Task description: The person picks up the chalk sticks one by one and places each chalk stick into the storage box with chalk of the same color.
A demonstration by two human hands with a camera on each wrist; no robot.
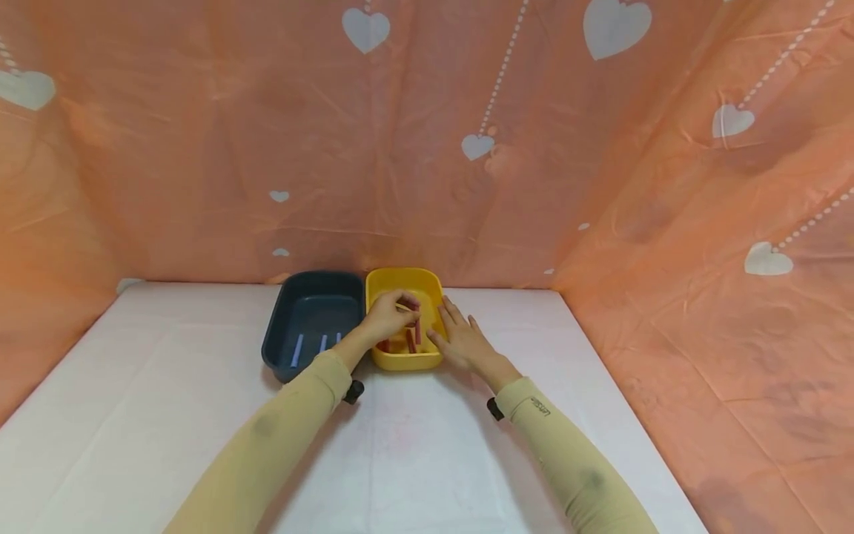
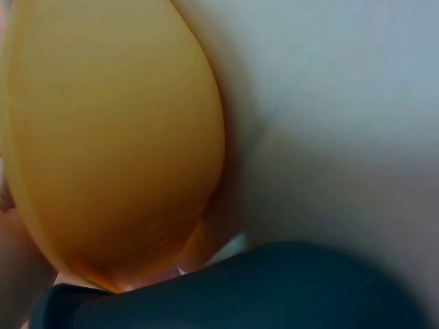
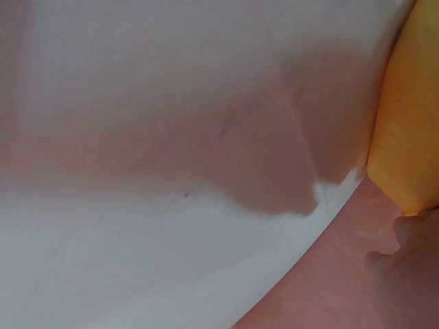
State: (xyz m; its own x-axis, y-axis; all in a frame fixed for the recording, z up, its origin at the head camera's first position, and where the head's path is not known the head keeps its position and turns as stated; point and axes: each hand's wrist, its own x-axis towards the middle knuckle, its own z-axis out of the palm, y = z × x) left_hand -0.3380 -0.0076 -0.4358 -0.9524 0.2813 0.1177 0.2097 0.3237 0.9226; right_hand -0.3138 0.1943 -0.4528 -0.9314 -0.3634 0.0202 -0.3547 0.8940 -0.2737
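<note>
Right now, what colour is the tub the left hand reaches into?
Yellow tub, clearest in the head view.

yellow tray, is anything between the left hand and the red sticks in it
Nothing visible does. The left hand is already inside the yellow tray, fingers curled on a red stick. The right hand lies flat against the tray's right side, clear of it.

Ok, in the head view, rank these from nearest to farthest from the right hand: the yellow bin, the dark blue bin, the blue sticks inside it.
From the right hand:
1. Yellow bin: the fingers rest against its right wall.
2. Dark blue bin: beyond the yellow one, on its left.
3. Blue sticks: at the dark bin's near left, farthest.
</note>
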